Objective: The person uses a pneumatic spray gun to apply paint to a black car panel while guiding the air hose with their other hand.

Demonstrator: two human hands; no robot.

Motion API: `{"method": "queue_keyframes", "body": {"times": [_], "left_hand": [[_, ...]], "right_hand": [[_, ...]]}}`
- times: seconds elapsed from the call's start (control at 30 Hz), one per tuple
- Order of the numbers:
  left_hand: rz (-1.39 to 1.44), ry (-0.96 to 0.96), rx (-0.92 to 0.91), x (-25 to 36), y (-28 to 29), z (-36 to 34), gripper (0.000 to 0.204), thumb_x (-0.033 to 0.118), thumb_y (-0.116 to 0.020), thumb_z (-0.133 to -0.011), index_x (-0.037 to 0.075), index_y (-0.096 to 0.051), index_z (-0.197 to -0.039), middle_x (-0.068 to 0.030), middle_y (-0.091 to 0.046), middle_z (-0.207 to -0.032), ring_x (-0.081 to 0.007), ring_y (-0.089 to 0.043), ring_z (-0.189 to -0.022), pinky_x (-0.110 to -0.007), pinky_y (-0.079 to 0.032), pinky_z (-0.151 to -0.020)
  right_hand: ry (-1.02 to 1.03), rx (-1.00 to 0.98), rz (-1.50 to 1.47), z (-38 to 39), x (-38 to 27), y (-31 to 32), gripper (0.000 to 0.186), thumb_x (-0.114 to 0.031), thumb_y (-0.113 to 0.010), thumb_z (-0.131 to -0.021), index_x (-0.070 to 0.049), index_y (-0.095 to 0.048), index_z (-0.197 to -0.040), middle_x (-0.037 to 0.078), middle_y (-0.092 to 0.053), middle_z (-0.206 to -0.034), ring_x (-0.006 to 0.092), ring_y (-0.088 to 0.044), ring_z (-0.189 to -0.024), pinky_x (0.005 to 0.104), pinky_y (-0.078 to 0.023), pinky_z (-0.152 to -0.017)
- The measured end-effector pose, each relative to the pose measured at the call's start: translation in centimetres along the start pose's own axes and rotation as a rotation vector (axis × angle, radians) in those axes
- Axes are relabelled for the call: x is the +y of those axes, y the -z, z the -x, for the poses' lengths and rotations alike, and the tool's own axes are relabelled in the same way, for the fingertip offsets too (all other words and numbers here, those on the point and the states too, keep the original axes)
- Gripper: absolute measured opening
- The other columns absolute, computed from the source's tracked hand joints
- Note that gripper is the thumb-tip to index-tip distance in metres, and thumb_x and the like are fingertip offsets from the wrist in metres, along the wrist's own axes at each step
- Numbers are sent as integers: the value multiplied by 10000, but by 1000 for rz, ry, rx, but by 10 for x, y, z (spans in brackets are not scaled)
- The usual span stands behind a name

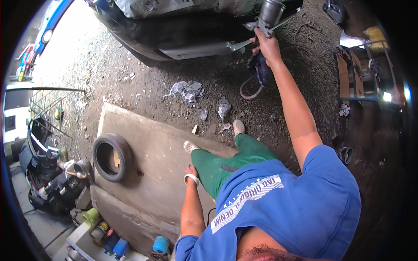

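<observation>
Right hand (266, 45) stretched fwd, grip clamped on a spray gun (266, 17) aimed at the dark car bumper (191, 41). Left hand (190, 172) rests on the knee, roll of tape (191, 178) round the wrist; fingers' state unclear. Old tyre (111, 156) lies on concrete slab (161, 148) nearby.

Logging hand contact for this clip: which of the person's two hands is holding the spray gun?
The right hand, stretched out toward the dark car body, grips the spray gun. The left hand rests low by the green trouser leg, with a tape roll around its wrist.
</observation>
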State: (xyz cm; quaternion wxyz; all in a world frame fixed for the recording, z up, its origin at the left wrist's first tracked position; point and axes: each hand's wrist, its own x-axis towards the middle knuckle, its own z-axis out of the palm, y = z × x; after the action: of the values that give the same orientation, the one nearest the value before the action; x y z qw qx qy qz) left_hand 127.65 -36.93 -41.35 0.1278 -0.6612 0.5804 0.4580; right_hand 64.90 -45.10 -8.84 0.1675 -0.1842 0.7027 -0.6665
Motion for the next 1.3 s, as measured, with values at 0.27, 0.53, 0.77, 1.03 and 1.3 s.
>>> {"method": "queue_keyframes", "body": {"times": [0.27, 0.53, 0.77, 1.03, 1.3], "left_hand": [[-479, -436, -113, 44, 113, -56, 568, 295, -566, -974, 9, -471, -1455, -332, -452, -1470, -504, -470, -1335, -521, -414, -1137], [-1076, -457, -392, 136, 213, -69, 586, 392, -512, -1023, 79, -436, -1512, -278, -438, -1525, -512, -498, -1333, -580, -452, -1096], [-1286, -541, -493, 174, 214, -62, 608, 437, -477, -1024, 110, -425, -1534, -243, -392, -1583, -472, -415, -1426, -560, -378, -1164], [-1525, -833, -708, 129, 193, -40, 581, 471, -452, -1019, 148, -491, -1500, -219, -482, -1524, -443, -467, -1398, -546, -381, -1165], [-1581, -1040, -813, 25, 266, -125, 627, 536, -435, -1011, 113, -509, -1467, -247, -504, -1488, -483, -484, -1365, -570, -399, -1143]], "right_hand": [[-134, 288, 226, 175, -24, 96, 434, -375, -660, -1000, -10, -683, -1234, 132, -760, -1049, 126, -610, -499, 269, -479, -458], [-258, 613, 289, 409, -40, 130, 349, -327, -635, -1022, -14, -703, -1161, 80, -760, -994, 127, -580, -475, 283, -454, -450], [-367, 793, 290, 604, -33, 62, 271, -180, -715, -970, 15, -674, -1153, 63, -696, -936, 112, -555, -504, 273, -448, -418], [-530, 955, 264, 780, -30, -80, 215, -190, -668, -1003, -13, -716, -1116, 36, -711, -925, 92, -540, -512, 273, -453, -481], [-606, 1062, 208, 894, -23, -230, 181, -195, -662, -1009, -48, -741, -1080, -17, -583, -695, 72, -508, -528, 274, -420, -501]]}}
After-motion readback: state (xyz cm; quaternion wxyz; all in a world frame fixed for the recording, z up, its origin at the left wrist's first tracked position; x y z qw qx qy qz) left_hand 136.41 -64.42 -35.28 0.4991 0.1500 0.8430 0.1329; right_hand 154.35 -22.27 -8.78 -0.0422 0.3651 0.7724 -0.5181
